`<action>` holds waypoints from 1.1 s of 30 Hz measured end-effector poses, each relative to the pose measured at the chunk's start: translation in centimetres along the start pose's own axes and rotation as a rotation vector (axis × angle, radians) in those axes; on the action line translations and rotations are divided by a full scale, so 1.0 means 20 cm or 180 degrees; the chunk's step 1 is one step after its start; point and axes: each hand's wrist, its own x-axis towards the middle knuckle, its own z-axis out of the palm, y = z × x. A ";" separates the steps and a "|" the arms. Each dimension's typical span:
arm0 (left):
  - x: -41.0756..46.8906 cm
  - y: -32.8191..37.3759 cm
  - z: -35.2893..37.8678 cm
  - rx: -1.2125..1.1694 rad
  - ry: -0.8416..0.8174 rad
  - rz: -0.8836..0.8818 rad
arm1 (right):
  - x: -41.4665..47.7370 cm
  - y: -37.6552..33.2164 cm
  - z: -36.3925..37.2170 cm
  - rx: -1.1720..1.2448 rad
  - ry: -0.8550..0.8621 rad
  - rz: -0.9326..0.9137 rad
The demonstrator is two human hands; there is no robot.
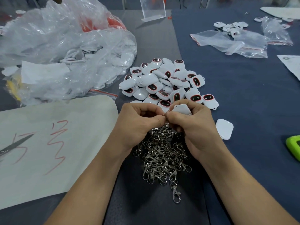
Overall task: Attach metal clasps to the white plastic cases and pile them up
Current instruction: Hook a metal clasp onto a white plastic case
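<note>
Head view, scene: A person works at a dark blue counter, both hands meeting just above a heap of clasps.
Left hand: Grip closed in a pinch, thumb and forefinger on a small metal ring that barely shows between the fingertips.
Right hand: Grip closed around a white case, its thumb meeting the left hand's pinch at the ring.
Step in hand: By appearance, the ring is being threaded through the case's loop; the loop itself is hidden by fingers.
Doing it well: The case likely wants holding steady with its loop turned toward the left hand, so the ring can be worked fully through rather than left half caught. A small, slippery ring could easily drop into the heap at 6 o'clock.
The case: Glossy white plastic, rounded corners, plain side up.
Finished pile: At 12 o'clock of the hands, many white cases lie loosely mounded, several showing a dark oval window edged in red.
Spare case: Alone at 3 o'clock of the right hand, plain side up.
Stray clasp: Trails from the heap at 6 o'clock.
Supply bag: Crumpled clear plastic at 10 o'clock, white pieces inside.
Also present: Scissors on a marked paper sheet at 9 o'clock.
</note>
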 end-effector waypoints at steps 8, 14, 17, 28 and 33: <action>0.00 -0.02 0.01 0.0152 0.0212 0.0365 | 0.00 -0.04 -0.03 -0.0210 -0.0238 0.0154; -0.01 -0.01 0.02 0.0855 0.0376 0.0606 | -0.01 -0.04 -0.04 -0.1085 0.0288 -0.0563; 0.00 -0.02 0.01 0.0842 0.0310 0.0532 | -0.02 -0.04 -0.06 -0.2100 0.0301 -0.1419; 0.03 0.00 0.04 0.0264 0.0522 0.0682 | 0.00 -0.03 -0.04 -0.1035 0.0096 -0.0979; 0.03 0.00 0.01 0.0120 0.0028 0.0299 | 0.00 -0.03 -0.07 -0.1887 0.0197 -0.1488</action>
